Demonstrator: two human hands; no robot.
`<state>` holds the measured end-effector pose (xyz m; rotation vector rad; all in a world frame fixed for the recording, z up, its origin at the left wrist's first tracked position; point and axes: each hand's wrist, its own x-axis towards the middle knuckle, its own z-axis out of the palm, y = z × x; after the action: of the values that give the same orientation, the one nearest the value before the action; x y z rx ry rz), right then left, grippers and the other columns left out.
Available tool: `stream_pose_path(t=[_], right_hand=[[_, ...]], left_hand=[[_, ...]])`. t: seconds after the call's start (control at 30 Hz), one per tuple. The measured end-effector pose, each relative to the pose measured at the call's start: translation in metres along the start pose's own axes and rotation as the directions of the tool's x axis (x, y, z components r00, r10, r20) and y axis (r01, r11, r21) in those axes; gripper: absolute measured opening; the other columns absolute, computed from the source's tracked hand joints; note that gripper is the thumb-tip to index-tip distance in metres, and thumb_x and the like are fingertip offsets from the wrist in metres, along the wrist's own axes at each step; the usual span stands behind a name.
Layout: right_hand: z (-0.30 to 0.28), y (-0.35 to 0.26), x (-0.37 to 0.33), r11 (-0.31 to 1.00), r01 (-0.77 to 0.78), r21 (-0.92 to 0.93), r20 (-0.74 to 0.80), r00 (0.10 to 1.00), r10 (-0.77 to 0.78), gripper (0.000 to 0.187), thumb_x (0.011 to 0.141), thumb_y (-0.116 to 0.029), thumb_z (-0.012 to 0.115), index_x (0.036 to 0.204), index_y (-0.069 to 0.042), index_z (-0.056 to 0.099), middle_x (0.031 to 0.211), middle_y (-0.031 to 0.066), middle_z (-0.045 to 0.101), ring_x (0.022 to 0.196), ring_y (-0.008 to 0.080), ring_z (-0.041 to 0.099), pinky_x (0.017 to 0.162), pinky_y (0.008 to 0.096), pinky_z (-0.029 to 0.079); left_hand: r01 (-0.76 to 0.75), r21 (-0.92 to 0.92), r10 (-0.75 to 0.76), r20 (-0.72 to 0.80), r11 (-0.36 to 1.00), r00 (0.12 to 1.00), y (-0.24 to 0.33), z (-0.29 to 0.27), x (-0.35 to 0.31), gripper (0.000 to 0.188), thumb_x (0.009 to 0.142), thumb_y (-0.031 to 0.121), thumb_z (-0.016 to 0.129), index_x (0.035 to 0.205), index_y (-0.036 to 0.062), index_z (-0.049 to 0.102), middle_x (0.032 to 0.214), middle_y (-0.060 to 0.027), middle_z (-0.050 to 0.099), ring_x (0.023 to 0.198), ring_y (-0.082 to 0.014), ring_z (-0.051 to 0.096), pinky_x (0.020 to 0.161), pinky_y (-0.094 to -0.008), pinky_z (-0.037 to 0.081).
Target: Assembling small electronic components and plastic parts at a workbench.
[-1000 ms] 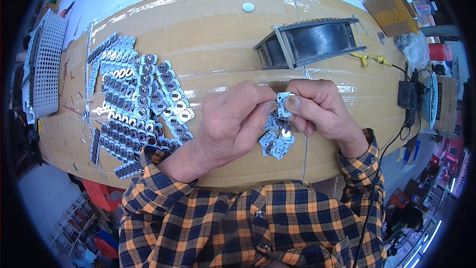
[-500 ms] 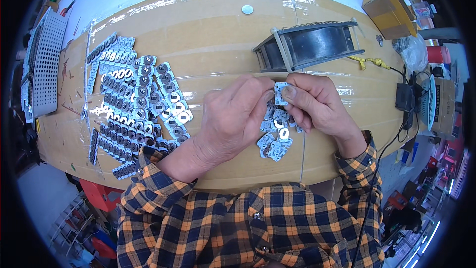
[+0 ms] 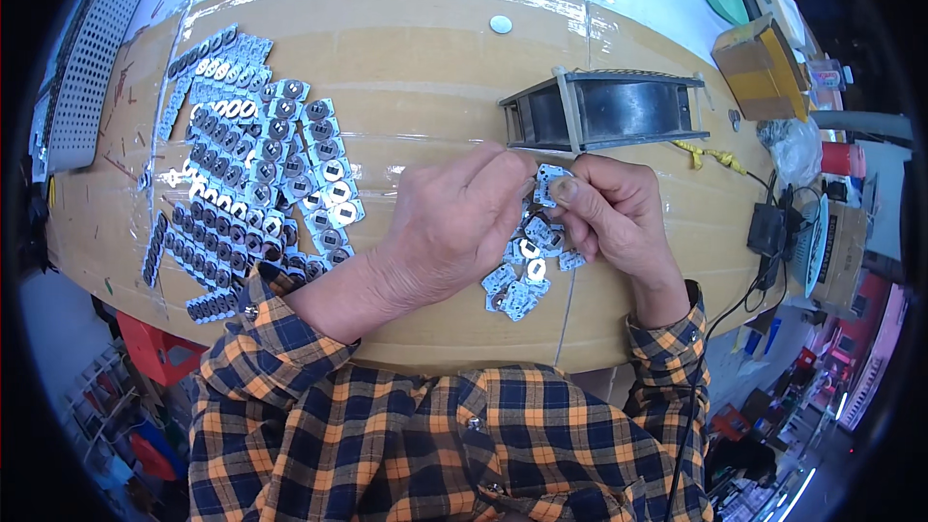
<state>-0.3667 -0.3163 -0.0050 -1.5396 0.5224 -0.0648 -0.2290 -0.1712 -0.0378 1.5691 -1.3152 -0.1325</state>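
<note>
My right hand pinches a small pale circuit board between thumb and fingers, tilted up over the table. My left hand is closed at the board's left edge, its fingertips pressed together; whatever they hold is hidden behind the knuckles. Below and between the hands lies a loose pile of similar boards, some with round black or white parts. On the left, many such boards with round dark parts stand in tight slanted rows.
Just beyond my hands stands a black box fan on its edge. A white disc lies farther back. A perforated basket is at the left edge; a cardboard box, cables and a black power adapter are at the right.
The whole view has shifted slightly with my head. The board in my right hand is tilted a little more; both hands stay close together around it.
</note>
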Motion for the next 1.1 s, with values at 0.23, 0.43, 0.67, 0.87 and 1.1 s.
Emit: stream_pose_path(t=[0.23, 0.43, 0.67, 0.87, 1.1], right_hand=[[-0.002, -0.003, -0.004, 0.996, 0.043, -0.083, 0.000, 0.999, -0.043, 0.032, 0.100, -0.021, 0.057, 0.075, 0.000, 0.060, 0.052, -0.0014, 0.051, 0.039, 0.0027, 0.043, 0.037, 0.0184, 0.031], [-0.004, -0.005, -0.004, 0.996, -0.079, 0.040, 0.030, 0.997, 0.078, 0.034, 0.101, -0.021, 0.055, 0.073, -0.001, 0.057, 0.052, -0.0004, 0.051, 0.037, 0.0035, 0.042, 0.035, 0.0190, 0.031], [-0.004, -0.001, -0.003, 0.996, -0.071, 0.058, 0.005, 0.997, 0.071, 0.034, 0.101, -0.021, 0.055, 0.074, 0.000, 0.057, 0.053, 0.0002, 0.052, 0.038, 0.0036, 0.042, 0.035, 0.0190, 0.032], [-0.001, -0.002, -0.005, 0.999, -0.018, -0.050, 0.074, 0.997, 0.022, 0.032, 0.101, -0.021, 0.055, 0.075, -0.002, 0.059, 0.055, -0.0010, 0.053, 0.042, 0.0027, 0.044, 0.039, 0.0186, 0.033], [0.007, 0.004, -0.004, 0.861, 0.290, -0.417, 0.037, 0.952, -0.303, 0.022, 0.096, -0.013, 0.063, 0.078, 0.000, 0.059, 0.056, 0.0005, 0.054, 0.047, 0.0062, 0.050, 0.045, 0.0221, 0.038]], left_hand=[[-0.046, 0.016, 0.046, -0.016, 0.999, 0.999, 0.004, 0.000, 0.004, 0.020, 0.075, -0.011, 0.064, 0.094, -0.0026, 0.062, 0.073, -0.0121, 0.060, 0.058, -0.0266, 0.062, 0.049, -0.0353, 0.046], [-0.030, 0.042, 0.029, 0.022, 0.999, 0.999, 0.007, 0.000, 0.002, 0.019, 0.078, -0.002, 0.066, 0.095, 0.0014, 0.059, 0.080, -0.0097, 0.060, 0.063, -0.0258, 0.064, 0.051, -0.0349, 0.048], [0.476, -0.463, -0.421, 0.224, 0.748, 0.879, 0.014, -0.006, 0.001, 0.007, 0.090, 0.005, 0.062, 0.093, -0.0003, 0.065, 0.072, -0.0025, 0.065, 0.057, -0.0037, 0.054, 0.046, -0.0209, 0.036], [0.680, -0.485, -0.542, 0.412, 0.550, 0.732, 0.014, -0.009, 0.002, 0.008, 0.091, 0.008, 0.063, 0.089, 0.0009, 0.064, 0.067, -0.0010, 0.064, 0.052, -0.0005, 0.051, 0.046, -0.0172, 0.038], [0.642, -0.416, -0.550, 0.330, 0.644, 0.767, 0.016, -0.007, -0.002, 0.008, 0.091, 0.004, 0.060, 0.085, 0.0001, 0.063, 0.066, -0.0009, 0.064, 0.055, -0.0006, 0.054, 0.048, -0.0178, 0.039]])
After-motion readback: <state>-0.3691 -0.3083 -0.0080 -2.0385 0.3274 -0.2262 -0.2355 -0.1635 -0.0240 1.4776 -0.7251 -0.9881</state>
